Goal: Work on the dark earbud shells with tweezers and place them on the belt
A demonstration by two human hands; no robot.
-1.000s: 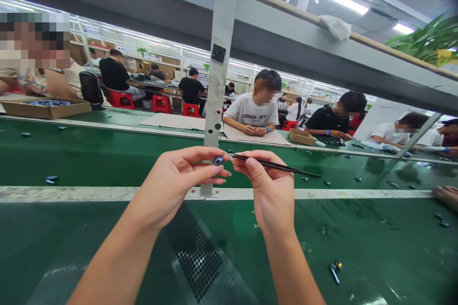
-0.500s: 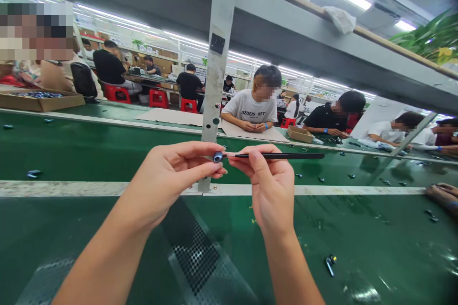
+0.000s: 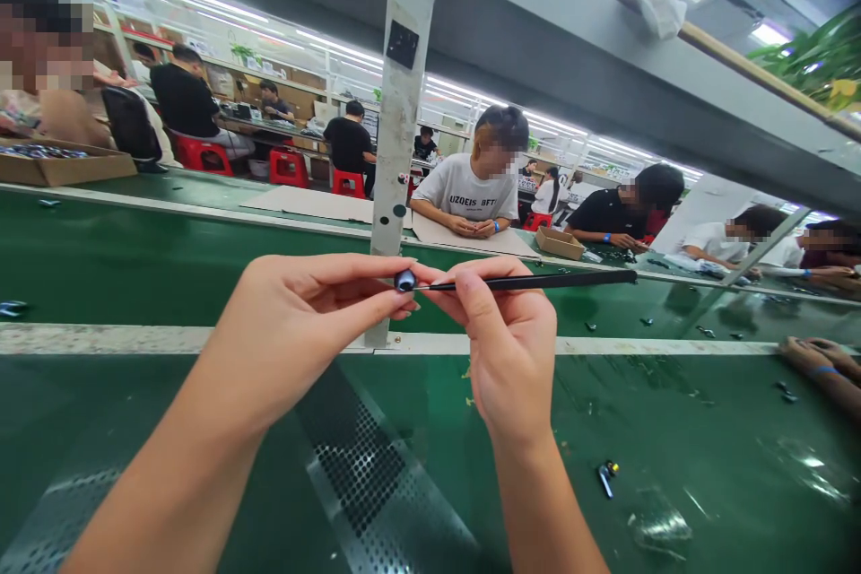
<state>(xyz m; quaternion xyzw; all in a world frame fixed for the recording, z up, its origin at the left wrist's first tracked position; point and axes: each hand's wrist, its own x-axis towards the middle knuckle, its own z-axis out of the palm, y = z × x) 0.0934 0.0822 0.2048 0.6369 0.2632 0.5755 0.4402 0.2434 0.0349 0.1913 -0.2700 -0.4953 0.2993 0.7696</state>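
My left hand (image 3: 302, 323) pinches a small shiny dark-blue earbud (image 3: 404, 281) between thumb and fingertips, held up over the green bench. My right hand (image 3: 508, 332) grips a slim black tool (image 3: 558, 279) that lies nearly level and points left. Its thin metal tip meets or nearly meets the earbud; contact is too small to tell. The fingertips of both hands are close together around the earbud. Below and to the right, an earbud with a stem and a yellow part (image 3: 608, 477) rests on the bench.
Behind a pale rail (image 3: 108, 339), a green belt (image 3: 168, 251) carries scattered earbuds. A white post (image 3: 404, 134) rises just beyond my hands. Perforated dark strips (image 3: 367, 457) lie on the bench. Another person's hands (image 3: 817, 359) rest at the right; several people sit across the belt.
The view has shifted slightly. Both hands stay together, a little higher in view, and the earbud has turned a little between the left fingertips. The tool now tilts slightly upward to the right.
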